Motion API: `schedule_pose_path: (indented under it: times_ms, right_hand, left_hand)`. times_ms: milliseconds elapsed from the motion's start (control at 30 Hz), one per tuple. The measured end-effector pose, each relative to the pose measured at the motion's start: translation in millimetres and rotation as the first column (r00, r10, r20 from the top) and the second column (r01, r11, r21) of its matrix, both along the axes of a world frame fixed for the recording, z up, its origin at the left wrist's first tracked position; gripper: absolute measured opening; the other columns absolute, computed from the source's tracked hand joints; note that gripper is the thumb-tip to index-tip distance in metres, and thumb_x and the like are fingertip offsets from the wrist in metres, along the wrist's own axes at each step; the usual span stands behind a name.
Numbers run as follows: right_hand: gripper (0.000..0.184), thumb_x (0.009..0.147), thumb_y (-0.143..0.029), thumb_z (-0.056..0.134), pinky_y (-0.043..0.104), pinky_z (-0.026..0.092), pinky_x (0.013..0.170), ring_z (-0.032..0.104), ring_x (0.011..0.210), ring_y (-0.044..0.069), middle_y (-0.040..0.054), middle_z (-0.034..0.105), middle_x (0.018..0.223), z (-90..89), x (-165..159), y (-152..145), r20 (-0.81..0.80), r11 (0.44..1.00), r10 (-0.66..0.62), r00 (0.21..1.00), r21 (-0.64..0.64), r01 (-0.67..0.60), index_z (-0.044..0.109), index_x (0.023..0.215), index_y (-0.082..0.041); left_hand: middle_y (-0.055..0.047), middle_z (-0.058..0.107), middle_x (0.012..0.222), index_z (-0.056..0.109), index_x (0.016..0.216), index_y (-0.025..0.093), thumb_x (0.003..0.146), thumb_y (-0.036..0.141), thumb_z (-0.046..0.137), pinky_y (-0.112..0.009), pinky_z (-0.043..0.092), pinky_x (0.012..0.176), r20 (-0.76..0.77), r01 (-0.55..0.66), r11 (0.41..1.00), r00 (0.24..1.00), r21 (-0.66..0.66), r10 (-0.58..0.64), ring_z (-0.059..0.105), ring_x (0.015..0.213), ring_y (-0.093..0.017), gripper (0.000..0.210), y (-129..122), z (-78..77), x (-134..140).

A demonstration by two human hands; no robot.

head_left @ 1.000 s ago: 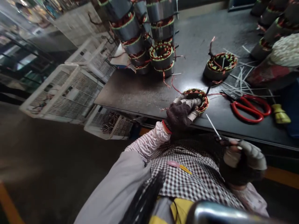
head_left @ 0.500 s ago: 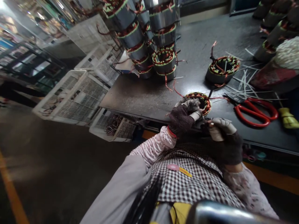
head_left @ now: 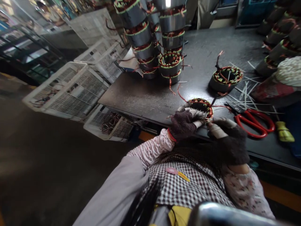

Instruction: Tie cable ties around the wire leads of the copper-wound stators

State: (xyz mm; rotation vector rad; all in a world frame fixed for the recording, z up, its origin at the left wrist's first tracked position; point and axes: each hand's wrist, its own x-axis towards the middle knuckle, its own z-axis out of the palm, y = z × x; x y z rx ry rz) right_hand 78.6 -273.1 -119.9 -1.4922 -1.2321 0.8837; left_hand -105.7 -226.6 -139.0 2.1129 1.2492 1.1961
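Observation:
A motor stator (head_left: pixel 201 102) with red copper windings and green insulation lies at the table's front edge. My left hand (head_left: pixel 187 121), in a dark glove with wrapped fingertips, is closed round its near left side, partly covering it. At the near right rim, my right hand (head_left: pixel 227 135), gloved likewise, has its thumb and fingers pinched together. Whatever sits in that pinch is too small to make out. Red lead wires (head_left: pixel 221 106) stick out from the stator to the right. Behind it stands a second stator (head_left: pixel 222 83), its windings facing up.
Red-handled scissors (head_left: pixel 252 125), a yellow-handled tool (head_left: pixel 284 131) and loose white strips (head_left: pixel 245 94) lie to the right, near a ball of white cord (head_left: pixel 290 70). Stacked stators (head_left: pixel 174 40) rise at the back left. White plastic crates (head_left: pixel 68 94) stand left of the table (head_left: pixel 131 97).
My right hand has come up and closer to the stator's near rim. The left hand keeps its hold. The head view has shifted slightly.

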Motion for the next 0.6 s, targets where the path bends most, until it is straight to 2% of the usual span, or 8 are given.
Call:
schedule_pose_path:
  times_ms: [100, 167, 300, 467, 533, 600]
  right_hand:
    - [0.033, 0.073, -0.049, 0.094, 0.035, 0.06, 0.068, 0.069, 0.069, 0.017, 0.001, 0.079, 0.082, 3.9, -1.2, -5.1, -0.091, 0.993, -0.088, 0.992, 0.066, 0.094, 0.081, 0.088, -0.023]
    - [0.035, 0.073, -0.05, 0.093, 0.035, 0.061, 0.068, 0.068, 0.067, 0.016, 0.0016, 0.08, 0.083, 5.0, -2.7, -2.2, -0.094, 0.996, -0.063, 0.994, 0.053, 0.068, 0.081, 0.09, -0.022]
    - [0.037, 0.075, -0.054, 0.09, 0.034, 0.058, 0.064, 0.064, 0.064, 0.016, 0.0018, 0.077, 0.076, 4.3, -3.4, 6.5, -0.001, 0.999, 0.029, 1.0, -0.046, -0.029, 0.083, 0.09, -0.021]
    - [0.036, 0.069, -0.052, 0.095, 0.032, 0.056, 0.059, 0.066, 0.063, 0.016, 0.0011, 0.077, 0.076, 4.8, -2.2, -0.7, -0.129, 0.993, -0.106, 0.986, 0.04, 0.112, 0.079, 0.082, -0.023]
    - [0.035, 0.071, -0.051, 0.094, 0.033, 0.058, 0.062, 0.066, 0.064, 0.016, 0.0006, 0.077, 0.077, 4.2, -1.9, -0.4, -0.103, 0.996, -0.071, 0.992, 0.04, 0.075, 0.08, 0.085, -0.023]
    - [0.036, 0.075, -0.053, 0.091, 0.036, 0.061, 0.069, 0.067, 0.066, 0.017, 0.0005, 0.076, 0.075, 2.6, -0.9, 3.7, -0.032, 1.0, 0.026, 0.999, -0.017, -0.026, 0.081, 0.09, -0.022]
  left_hand:
    - [-0.001, 0.09, 0.103, 0.087, 0.107, 0.027, 0.096, 0.026, 0.088, -0.055, 0.052, 0.129, 0.027, -0.008, 1.0, 1.0, 0.007, 0.007, 0.085, 0.104, -0.021, 0.011, -0.5, 0.6, 0.5]
    - [-0.001, 0.09, 0.105, 0.087, 0.109, 0.027, 0.096, 0.027, 0.088, -0.057, 0.051, 0.129, 0.0, -0.014, 1.0, 1.0, 0.011, 0.014, 0.085, 0.107, -0.022, 0.013, -0.4, 1.0, 0.6]
    - [-0.001, 0.09, 0.108, 0.087, 0.112, 0.03, 0.096, 0.028, 0.088, -0.057, 0.054, 0.126, -0.076, -0.025, 1.0, 0.997, 0.018, 0.026, 0.085, 0.108, -0.024, 0.016, 0.3, 0.7, 0.2]
    - [0.0, 0.09, 0.107, 0.087, 0.11, 0.028, 0.095, 0.024, 0.088, -0.052, 0.055, 0.126, -0.029, -0.019, 0.999, 0.999, 0.029, 0.02, 0.085, 0.106, -0.021, 0.015, -1.6, 0.3, -0.2]
    - [0.0, 0.089, 0.108, 0.087, 0.11, 0.027, 0.097, 0.024, 0.087, -0.052, 0.053, 0.128, -0.016, -0.013, 1.0, 1.0, 0.012, 0.014, 0.084, 0.106, -0.02, 0.014, -2.0, 0.3, -0.4]
    - [0.0, 0.089, 0.107, 0.087, 0.11, 0.027, 0.097, 0.025, 0.087, -0.055, 0.049, 0.132, -0.014, -0.01, 1.0, 1.0, -0.004, 0.01, 0.084, 0.108, -0.021, 0.013, -1.7, 0.1, -0.8]
